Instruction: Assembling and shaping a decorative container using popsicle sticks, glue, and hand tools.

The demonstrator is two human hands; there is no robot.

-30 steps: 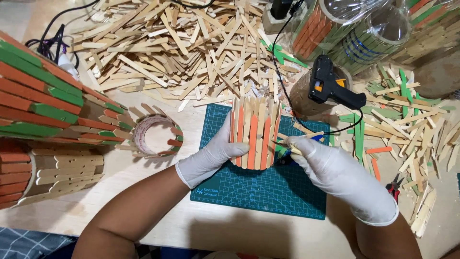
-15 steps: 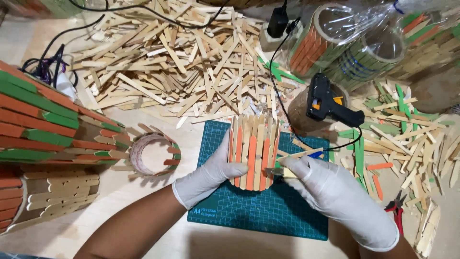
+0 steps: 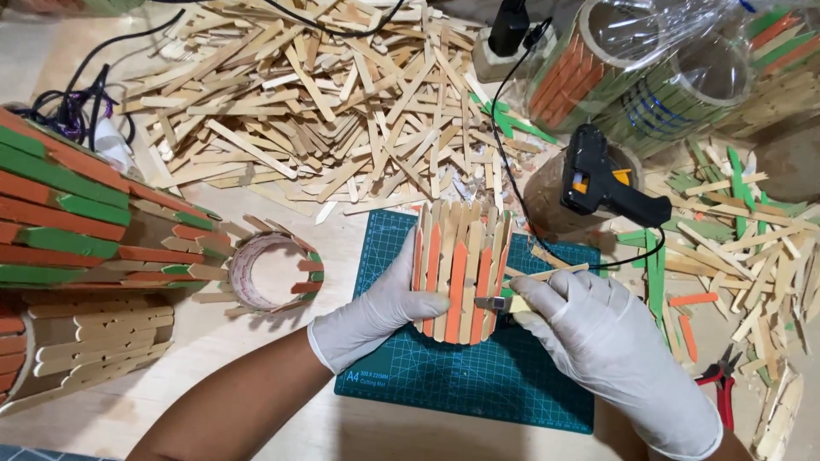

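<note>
Standing upright, stick-clad holder (image 3: pixel 459 271) held by left hand (image 3: pixel 376 312).

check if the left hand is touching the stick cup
Touching: the head view shows the left hand wrapped against the side of the stick cup, thumb pressed on its front.

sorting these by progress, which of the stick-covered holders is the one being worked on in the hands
The small stick holder of plain and orange sticks, upright on the green cutting mat, held between the left hand and the right hand. The others sit untouched at the table's edges.
</note>
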